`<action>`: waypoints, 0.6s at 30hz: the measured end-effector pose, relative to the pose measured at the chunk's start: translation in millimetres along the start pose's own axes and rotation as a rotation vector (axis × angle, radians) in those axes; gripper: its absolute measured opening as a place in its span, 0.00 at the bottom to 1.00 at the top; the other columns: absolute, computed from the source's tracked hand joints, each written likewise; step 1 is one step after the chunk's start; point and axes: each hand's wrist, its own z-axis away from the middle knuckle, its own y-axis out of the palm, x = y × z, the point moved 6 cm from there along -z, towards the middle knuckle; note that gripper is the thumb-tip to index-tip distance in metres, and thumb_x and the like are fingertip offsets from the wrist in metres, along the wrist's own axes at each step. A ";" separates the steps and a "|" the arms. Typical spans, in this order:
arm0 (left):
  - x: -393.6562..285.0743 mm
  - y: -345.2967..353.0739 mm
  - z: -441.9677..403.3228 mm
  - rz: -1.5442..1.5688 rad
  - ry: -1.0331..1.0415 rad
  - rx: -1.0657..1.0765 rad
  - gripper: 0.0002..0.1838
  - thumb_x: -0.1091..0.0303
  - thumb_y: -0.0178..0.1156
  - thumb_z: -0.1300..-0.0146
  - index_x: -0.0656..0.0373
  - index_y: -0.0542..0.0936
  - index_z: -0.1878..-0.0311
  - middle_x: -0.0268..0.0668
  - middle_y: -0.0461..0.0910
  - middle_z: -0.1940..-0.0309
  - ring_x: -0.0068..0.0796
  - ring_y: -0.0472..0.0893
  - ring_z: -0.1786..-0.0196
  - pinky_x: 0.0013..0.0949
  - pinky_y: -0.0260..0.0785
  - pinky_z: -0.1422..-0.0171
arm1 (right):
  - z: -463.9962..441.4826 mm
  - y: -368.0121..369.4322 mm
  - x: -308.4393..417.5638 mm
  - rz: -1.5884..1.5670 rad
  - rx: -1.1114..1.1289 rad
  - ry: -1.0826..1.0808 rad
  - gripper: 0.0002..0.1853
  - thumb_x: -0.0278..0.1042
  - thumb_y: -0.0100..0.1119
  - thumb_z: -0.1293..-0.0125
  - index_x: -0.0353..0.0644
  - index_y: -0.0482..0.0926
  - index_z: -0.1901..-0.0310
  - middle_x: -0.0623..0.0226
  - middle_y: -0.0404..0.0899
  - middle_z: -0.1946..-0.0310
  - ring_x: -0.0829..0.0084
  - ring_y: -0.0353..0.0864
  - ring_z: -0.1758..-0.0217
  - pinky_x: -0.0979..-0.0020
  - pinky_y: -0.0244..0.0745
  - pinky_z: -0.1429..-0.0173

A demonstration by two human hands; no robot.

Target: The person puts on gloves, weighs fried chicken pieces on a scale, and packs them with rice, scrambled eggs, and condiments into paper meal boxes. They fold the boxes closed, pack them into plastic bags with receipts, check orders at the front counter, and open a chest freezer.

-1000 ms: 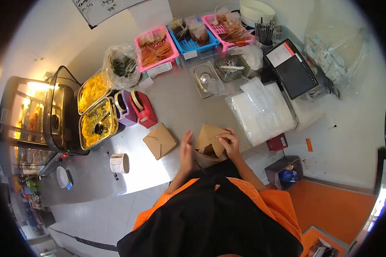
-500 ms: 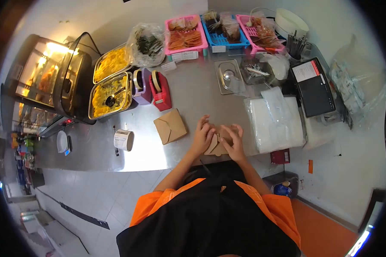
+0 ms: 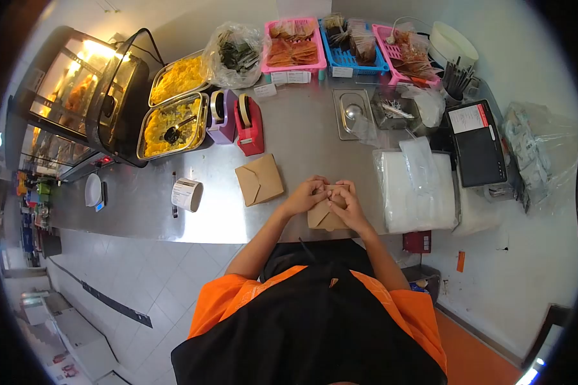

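A brown cardboard takeout box (image 3: 323, 219) sits at the counter's front edge, its folded flaps facing up. My left hand (image 3: 306, 196) reaches over its upper left part with curled fingers. From the other side my right hand (image 3: 345, 203) pinches at the top flaps, fingertips close against those of the left. The fingers hide just where the flaps meet. Left of my hands lies a second brown takeout box (image 3: 259, 180), its flaps folded over.
A steel counter (image 3: 225, 221) carries red (image 3: 250, 131) and purple (image 3: 221, 125) tape dispensers, a label roll (image 3: 187, 194), trays of yellow food (image 3: 173, 125) and a stack of white bags (image 3: 417, 199). Pink (image 3: 294, 65) and blue baskets (image 3: 354, 67) line the back; a lit display warmer (image 3: 77, 96) stands left.
My hands have come closer together over the box, and its flaps now lie flatter and folded in. The view has shifted slightly.
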 end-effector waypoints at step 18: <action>10.2 -6.0 17.6 0.726 -0.144 -0.008 0.11 0.66 0.52 0.40 0.55 0.66 0.77 0.35 0.64 0.51 0.24 0.63 0.47 0.27 0.57 0.46 | 4.4 -16.3 -14.0 -1.145 0.096 0.194 0.15 0.47 0.47 0.42 0.43 0.70 0.64 0.58 0.58 0.46 0.67 0.58 0.44 0.66 0.55 0.41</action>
